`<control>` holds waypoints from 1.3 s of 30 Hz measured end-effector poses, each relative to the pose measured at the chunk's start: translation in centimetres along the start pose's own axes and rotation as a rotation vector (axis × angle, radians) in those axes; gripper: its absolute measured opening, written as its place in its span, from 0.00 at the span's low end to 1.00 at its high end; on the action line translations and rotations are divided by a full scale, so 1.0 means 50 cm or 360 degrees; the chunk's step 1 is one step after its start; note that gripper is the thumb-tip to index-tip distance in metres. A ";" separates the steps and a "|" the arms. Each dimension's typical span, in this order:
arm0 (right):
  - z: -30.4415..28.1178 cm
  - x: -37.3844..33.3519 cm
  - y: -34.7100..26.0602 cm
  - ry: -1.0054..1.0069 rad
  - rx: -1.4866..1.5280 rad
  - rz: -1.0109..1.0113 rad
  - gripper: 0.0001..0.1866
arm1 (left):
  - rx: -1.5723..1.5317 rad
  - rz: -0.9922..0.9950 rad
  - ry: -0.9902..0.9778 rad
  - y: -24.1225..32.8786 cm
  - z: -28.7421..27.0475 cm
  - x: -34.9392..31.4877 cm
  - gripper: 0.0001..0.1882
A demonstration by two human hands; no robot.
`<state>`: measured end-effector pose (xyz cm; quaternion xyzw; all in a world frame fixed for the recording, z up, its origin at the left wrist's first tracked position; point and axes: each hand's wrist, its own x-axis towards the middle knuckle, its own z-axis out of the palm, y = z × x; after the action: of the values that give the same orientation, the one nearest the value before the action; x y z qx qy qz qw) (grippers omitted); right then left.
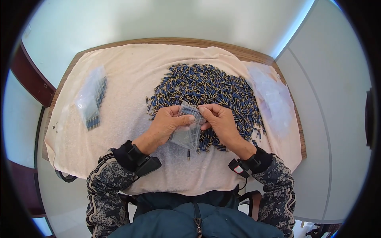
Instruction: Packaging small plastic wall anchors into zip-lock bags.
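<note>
Between my two hands, over the near edge of the pile, is a clear plastic bag (183, 135) with several small blue connectors in its upper end. My left hand (170, 122) is closed on the bag's left side, thumb across the front. On the other side my right hand (220, 122) pinches the bag's upper right part. Behind and beneath the hands spreads a large heap of small blue connectors (206, 85) with brass-coloured ends. One loose connector (188, 154) lies just below the bag.
A peach towel (119, 91) covers the wood-edged table (170, 41). At the left lie overlapping filled bags (92, 101) of connectors in a row. Flat clear bags (274, 101) are stacked at the right, beside the heap. A white wall (158, 20) stands behind the table.
</note>
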<state>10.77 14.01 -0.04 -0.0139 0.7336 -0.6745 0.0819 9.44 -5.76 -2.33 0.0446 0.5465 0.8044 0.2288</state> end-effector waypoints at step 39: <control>-0.045 -0.016 -0.024 -0.0220 -0.0132 -0.0080 0.23 | -0.0038 -0.0180 -0.0006 0.018 0.019 -0.014 0.12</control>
<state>11.13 16.21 1.40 -0.0823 0.7529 -0.6429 0.1147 10.06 -5.50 -1.00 0.0125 0.5381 0.7965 0.2756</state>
